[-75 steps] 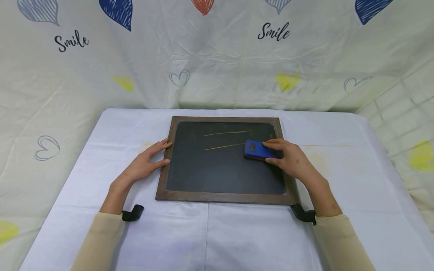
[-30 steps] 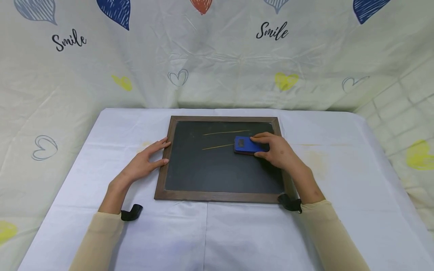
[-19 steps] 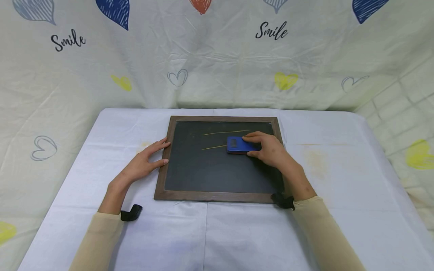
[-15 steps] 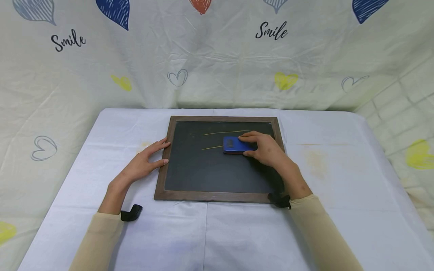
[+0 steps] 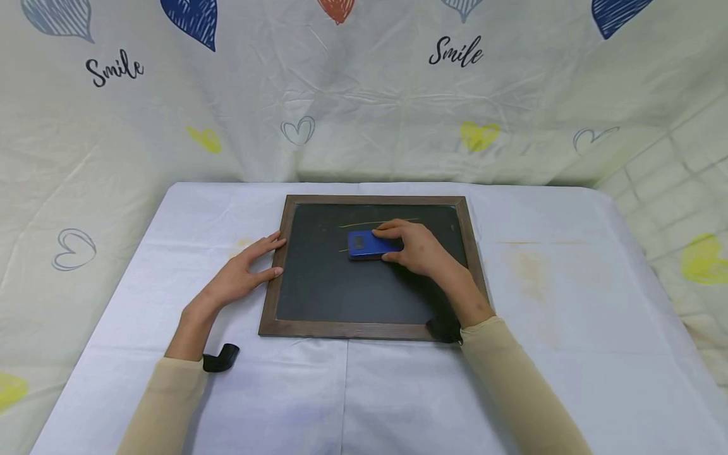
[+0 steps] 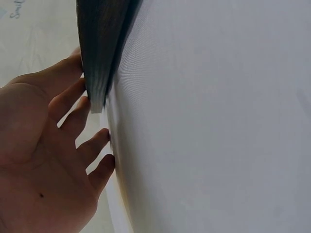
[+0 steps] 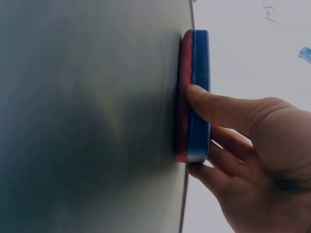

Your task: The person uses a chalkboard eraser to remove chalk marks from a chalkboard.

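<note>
Blue eraser (image 5: 359,246) sits on the dark face of the chalkboard (image 5: 347,330), a little above its middle and about halfway between its left and right sides; the right hand (image 5: 419,246) clamps it by its right end, thumb on the long side toward the chalkboard's near edge and fingertips on the opposite one; this side pinch probably serves to leave the underside free, and the right wrist view shows the red felt (image 7: 183,121) turned toward the chalkboard, the blue back away from it; the lower chalk line (image 5: 343,251) shows as a short stub just beside the eraser's left end, so the pad seems lined up along that mark, though whether any chalk lies under it cannot be told; the upper chalk line (image 5: 357,225) runs nearer the chalkboard's far edge, partly behind the fingers; the left hand (image 5: 241,278) grips nothing, its thumb and fingers spread apart, with tips touching the chalkboard's left side; it looks like a brace, since a light board on smooth white cloth (image 5: 546,392) would likely slide under a sideways rub; both forearms come in from the chalkboard's near side, one toward each end, which leaves the middle of its face within the right hand's reach
</note>
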A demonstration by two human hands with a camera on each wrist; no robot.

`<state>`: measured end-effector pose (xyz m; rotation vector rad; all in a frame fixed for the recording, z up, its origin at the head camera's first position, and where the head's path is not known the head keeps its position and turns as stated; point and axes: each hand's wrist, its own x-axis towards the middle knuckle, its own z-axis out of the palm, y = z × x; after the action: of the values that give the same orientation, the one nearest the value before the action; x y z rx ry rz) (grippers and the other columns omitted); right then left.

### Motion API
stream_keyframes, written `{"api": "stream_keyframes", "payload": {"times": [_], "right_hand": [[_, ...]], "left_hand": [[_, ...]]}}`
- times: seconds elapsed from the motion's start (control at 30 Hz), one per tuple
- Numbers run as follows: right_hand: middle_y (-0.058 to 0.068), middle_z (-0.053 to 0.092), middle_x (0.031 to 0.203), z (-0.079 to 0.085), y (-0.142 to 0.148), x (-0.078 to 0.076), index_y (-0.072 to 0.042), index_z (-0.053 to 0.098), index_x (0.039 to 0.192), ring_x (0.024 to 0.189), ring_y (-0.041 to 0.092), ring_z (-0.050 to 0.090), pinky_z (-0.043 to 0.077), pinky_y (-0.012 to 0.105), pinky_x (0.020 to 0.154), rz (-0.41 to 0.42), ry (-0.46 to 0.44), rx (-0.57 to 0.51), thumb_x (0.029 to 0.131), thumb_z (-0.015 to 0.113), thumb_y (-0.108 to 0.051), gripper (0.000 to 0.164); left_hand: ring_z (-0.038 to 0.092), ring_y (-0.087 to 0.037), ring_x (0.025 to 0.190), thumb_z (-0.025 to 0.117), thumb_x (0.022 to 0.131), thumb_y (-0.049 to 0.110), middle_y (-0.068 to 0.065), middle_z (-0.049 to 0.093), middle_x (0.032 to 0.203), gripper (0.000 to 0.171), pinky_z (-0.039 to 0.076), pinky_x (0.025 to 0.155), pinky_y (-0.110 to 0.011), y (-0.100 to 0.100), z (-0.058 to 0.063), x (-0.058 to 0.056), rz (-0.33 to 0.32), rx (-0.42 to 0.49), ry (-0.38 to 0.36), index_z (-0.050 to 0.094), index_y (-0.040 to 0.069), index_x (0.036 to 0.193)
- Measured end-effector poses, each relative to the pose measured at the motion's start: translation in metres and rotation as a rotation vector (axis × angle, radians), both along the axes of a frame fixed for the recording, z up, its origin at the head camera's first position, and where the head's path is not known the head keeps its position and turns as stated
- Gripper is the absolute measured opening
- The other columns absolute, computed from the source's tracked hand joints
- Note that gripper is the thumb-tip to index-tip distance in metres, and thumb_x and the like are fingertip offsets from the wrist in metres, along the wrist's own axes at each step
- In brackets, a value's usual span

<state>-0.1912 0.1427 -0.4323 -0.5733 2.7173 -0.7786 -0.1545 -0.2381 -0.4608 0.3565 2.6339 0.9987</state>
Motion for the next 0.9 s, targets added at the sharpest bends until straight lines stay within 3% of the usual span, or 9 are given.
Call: {"api": "stream_keyframes", "payload": {"times": [0.9], "right_hand": [[0.000, 0.051, 0.159, 0.001, -0.067, 0.001, -0.023, 0.058, 0.149, 0.151, 0.029, 0.046, 0.041, 0.047, 0.123, 0.107, -0.031, 0.028, 0.096, 0.077, -0.022, 0.056]], "left_hand": [[0.014, -0.034, 0.165, 0.070, 0.101, 0.030, 0.002, 0.021, 0.176, 0.068, 0.019, 0.128, -0.066, 0.001, -0.001, -0.001, 0.000, -0.008, -0.003, 0.040, 0.023, 0.162]]}}
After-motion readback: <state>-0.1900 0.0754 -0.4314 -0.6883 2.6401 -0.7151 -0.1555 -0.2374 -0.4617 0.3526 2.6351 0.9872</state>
